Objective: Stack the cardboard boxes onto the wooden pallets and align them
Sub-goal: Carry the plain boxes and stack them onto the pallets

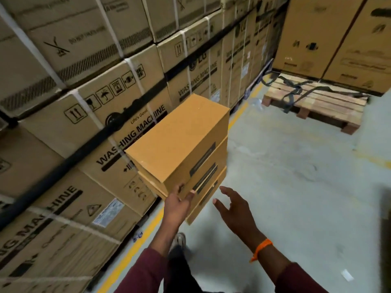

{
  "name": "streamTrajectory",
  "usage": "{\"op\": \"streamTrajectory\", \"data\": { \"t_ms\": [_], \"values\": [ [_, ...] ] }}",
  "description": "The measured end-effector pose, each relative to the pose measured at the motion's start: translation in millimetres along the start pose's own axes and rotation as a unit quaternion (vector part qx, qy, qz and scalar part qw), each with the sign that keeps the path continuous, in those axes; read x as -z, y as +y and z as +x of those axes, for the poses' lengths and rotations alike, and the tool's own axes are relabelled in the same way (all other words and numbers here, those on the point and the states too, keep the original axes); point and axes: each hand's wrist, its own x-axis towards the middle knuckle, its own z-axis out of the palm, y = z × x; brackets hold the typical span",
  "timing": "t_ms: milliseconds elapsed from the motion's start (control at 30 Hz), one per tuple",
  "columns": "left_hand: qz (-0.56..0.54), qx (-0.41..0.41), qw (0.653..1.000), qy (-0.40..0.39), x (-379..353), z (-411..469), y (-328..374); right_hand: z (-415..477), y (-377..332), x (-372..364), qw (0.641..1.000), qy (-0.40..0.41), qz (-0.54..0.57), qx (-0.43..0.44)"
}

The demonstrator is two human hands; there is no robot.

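Note:
A stack of three plain brown cardboard boxes (182, 144) stands on the floor in the middle of the view, each with a dark label on its right side. My left hand (178, 200) presses against the near corner of the stack, fingers on the middle box. Just right of the stack hovers my right hand (234, 206), fingers spread and touching nothing. A wooden pallet (321, 104) lies on the floor at the upper right, with dark straps draped over it.
A tall wall of strapped washing-machine cartons (88, 102) fills the left side, bordered by a yellow floor line (135, 246). More large cartons (338, 39) stand behind the pallet. Grey concrete floor (296, 187) spreads right. My shoe (179, 240) is below the stack.

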Motion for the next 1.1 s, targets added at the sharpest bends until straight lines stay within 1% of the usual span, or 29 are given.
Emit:
{"op": "streamTrajectory", "data": {
  "t_ms": [100, 167, 200, 300, 367, 500, 600, 633, 700, 800, 900, 967, 1100],
  "values": [
    [0.006, -0.002, 1.000, 0.010, 54.7, 94.1, -1.9, 46.5, -17.3, -51.6, 0.999, -0.013, 0.019, -0.043],
    [0.019, 0.010, 1.000, 0.012, 91.9, 155.7, -6.0, 78.5, -35.9, -84.4, 0.994, -0.059, 0.020, -0.086],
    [0.035, 0.022, 0.999, 0.011, 109.5, 181.9, -7.7, 92.9, -46.6, -98.4, 0.989, -0.080, 0.040, -0.117],
    [0.076, 0.073, 0.994, 0.011, 155.9, 255.3, -20.0, 121.8, -80.2, -136.2, 0.956, -0.087, 0.151, -0.234],
    [0.094, 0.108, 0.990, 0.005, 176.8, 295.9, -37.6, 134.6, -97.2, -152.8, 0.937, -0.071, 0.198, -0.280],
    [0.122, 0.135, 0.983, -0.026, 188.4, 341.8, -68.1, 140.0, -106.5, -171.6, 0.910, -0.078, 0.247, -0.323],
    [0.124, 0.125, 0.984, -0.032, 190.0, 349.0, -65.4, 138.4, -106.9, -176.1, 0.909, -0.079, 0.270, -0.307],
    [0.125, 0.117, 0.984, -0.041, 189.8, 347.7, -62.2, 137.0, -106.5, -175.4, 0.912, -0.067, 0.275, -0.298],
    [0.131, 0.084, 0.986, -0.064, 186.2, 335.5, -54.6, 131.4, -104.2, -169.6, 0.911, -0.017, 0.297, -0.286],
    [0.103, 0.024, 0.989, -0.106, 169.3, 295.1, -32.7, 118.9, -96.7, -142.1, 0.899, 0.096, 0.342, -0.254],
    [0.081, -0.071, 0.981, -0.162, 144.7, 240.5, -1.7, 106.8, -94.3, -89.1, 0.878, 0.208, 0.371, -0.220],
    [0.052, -0.121, 0.973, -0.190, 126.1, 203.1, 22.6, 95.3, -93.4, -46.0, 0.873, 0.264, 0.363, -0.190],
    [0.044, -0.248, 0.948, -0.194, 81.1, 126.8, 72.4, 43.6, -87.8, 35.7, 0.860, 0.340, 0.349, -0.152]
  ]
}}
